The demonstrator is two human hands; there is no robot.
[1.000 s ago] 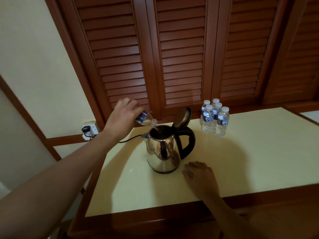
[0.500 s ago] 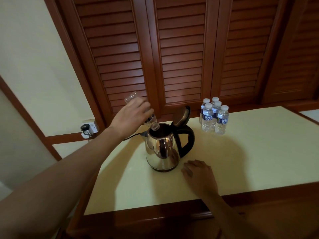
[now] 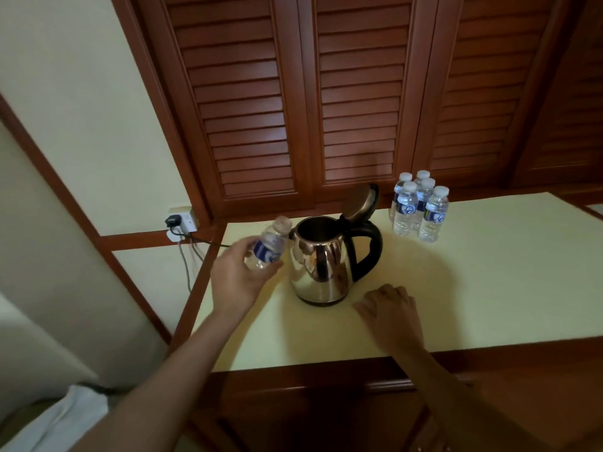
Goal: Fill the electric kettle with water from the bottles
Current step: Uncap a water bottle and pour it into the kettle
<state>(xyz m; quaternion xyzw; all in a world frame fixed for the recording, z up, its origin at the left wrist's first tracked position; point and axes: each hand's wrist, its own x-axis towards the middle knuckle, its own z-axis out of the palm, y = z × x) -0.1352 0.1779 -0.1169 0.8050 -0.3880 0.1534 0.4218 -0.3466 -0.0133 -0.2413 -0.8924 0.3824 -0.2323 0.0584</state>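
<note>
Left hand (image 3: 238, 278) grips a bottle (image 3: 267, 249) that has swung down from over the kettle (image 3: 321, 265) and now tilts just left of it, apparently drained. Right hand (image 3: 390, 308) rests open on the counter (image 3: 489, 288) before the kettle. Capped bottles (image 3: 419, 207) behind it probably come next.

Kettle (image 3: 326, 259) mid-table (image 3: 505, 288); held bottle (image 3: 266, 247) left, five bottles (image 3: 419, 208) behind right.

Brown louvered doors (image 3: 355, 102) stand behind a pale countertop (image 3: 509, 272), beside cream walls (image 3: 75, 93).
</note>
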